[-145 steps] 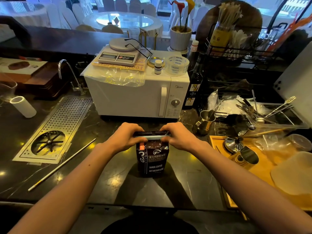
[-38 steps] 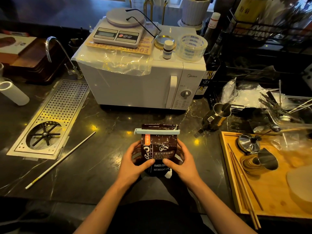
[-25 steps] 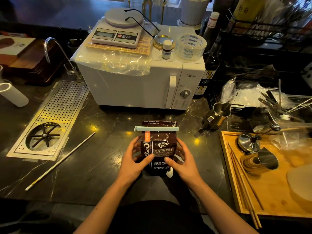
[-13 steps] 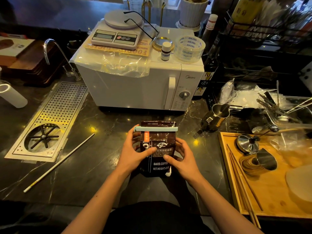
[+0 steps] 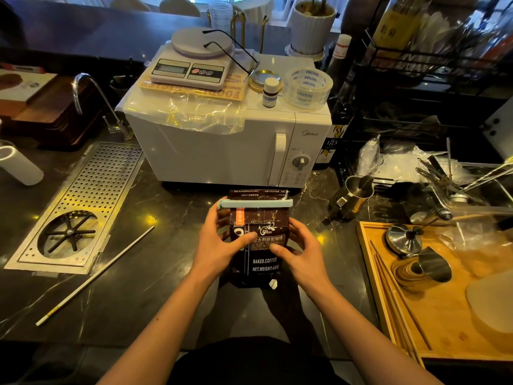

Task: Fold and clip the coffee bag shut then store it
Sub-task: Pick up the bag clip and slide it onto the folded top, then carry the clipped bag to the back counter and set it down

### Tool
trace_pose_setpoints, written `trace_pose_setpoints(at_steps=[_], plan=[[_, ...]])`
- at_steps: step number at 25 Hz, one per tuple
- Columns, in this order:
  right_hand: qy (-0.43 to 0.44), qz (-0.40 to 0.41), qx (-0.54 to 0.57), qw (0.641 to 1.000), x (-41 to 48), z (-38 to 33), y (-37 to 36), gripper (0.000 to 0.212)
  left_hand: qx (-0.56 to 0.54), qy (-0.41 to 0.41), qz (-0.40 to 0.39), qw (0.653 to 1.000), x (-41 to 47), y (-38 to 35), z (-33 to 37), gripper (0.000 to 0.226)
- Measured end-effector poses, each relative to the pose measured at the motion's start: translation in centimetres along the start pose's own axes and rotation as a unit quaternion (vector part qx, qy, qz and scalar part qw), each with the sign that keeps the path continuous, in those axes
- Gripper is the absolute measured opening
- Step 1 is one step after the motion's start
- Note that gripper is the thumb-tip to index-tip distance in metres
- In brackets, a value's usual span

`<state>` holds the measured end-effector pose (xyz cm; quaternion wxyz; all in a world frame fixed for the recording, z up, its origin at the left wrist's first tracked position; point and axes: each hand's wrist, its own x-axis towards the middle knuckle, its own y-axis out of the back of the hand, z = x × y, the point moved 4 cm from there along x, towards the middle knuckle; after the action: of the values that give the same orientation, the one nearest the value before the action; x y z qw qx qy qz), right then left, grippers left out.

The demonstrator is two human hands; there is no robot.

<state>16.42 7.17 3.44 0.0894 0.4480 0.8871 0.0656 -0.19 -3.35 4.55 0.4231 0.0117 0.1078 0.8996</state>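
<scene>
A dark brown coffee bag with white lettering stands upright on the black marble counter in front of the microwave. A pale blue bar clip runs across its folded top, with a strip of the bag sticking up behind it. My left hand wraps the bag's left side, thumb across the front. My right hand holds the right side, thumb on the label. Both hands grip the bag at mid-height, below the clip.
A white microwave with a scale, tape roll and small bottle on top stands just behind the bag. A perforated metal drip tray and a thin white rod lie left. A steel pitcher and wooden tray with tools sit right.
My hands moved from pressing the clip at the bag's top down to its sides. Over the last second the bag has barely shifted; the view tilted slightly.
</scene>
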Motion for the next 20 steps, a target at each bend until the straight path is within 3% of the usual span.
trace_pose_setpoints(at_steps=[9, 20], plan=[[0.078, 0.054, -0.003, 0.996, 2.5, -6.6, 1.4, 0.060, -0.051, -0.057, 0.014, 0.997, 2.6, 1.1, 6.5, 0.092], [0.183, 0.122, 0.027, 0.975, 4.6, -16.5, 3.9, 0.058, -0.041, -0.211, 0.003, 0.977, 5.5, 1.8, 15.9, 0.074]])
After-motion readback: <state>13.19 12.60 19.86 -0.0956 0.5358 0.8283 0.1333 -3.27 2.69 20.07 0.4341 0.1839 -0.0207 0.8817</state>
